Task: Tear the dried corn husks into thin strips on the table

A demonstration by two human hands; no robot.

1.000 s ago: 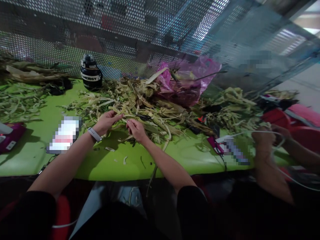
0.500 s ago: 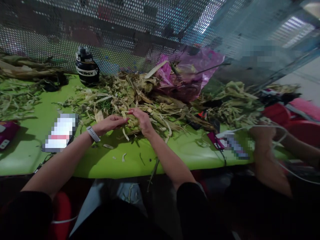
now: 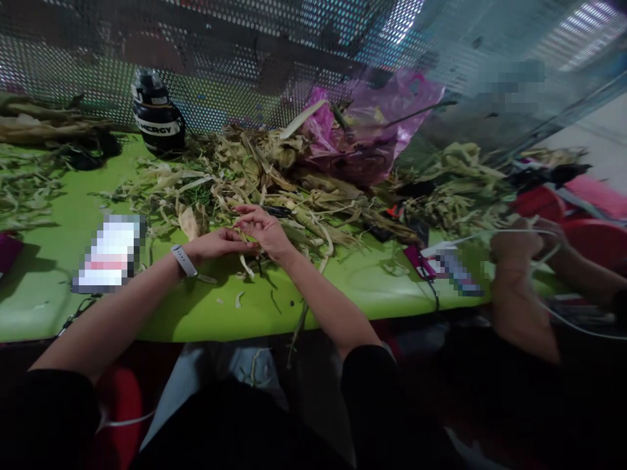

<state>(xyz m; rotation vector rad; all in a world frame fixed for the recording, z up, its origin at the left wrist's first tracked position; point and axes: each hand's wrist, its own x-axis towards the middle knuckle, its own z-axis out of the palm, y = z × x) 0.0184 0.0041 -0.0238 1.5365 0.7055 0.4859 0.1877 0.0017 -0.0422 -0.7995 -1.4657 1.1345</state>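
My left hand (image 3: pixel 221 243), with a pale band at the wrist, has thumb and fingers pressed together low over the green table (image 3: pixel 191 313). Facing it, my right hand (image 3: pixel 268 235) is curled, fingertips pointing left and bent toward the thumb. The two hands almost meet, and what is pinched between them is too small to make out. A pale dry strip (image 3: pixel 246 266) shows just under the left fingertips; whether it is held cannot be told. Right behind both hands lies a heap of dried leaves and stalks (image 3: pixel 220 189).
A black bottle (image 3: pixel 159 124) stands behind the heap, beside a pink plastic bag (image 3: pixel 362 140). A lit phone (image 3: pixel 110 251) lies left of my forearm. At right, another person's hands (image 3: pixel 519 248) are near a white cable and a second phone (image 3: pixel 458 271). Perforated metal mesh borders the back.
My right hand has shifted left and turned, its fingers curling in more. My left hand stays nearly in place. The whole view has moved slightly.
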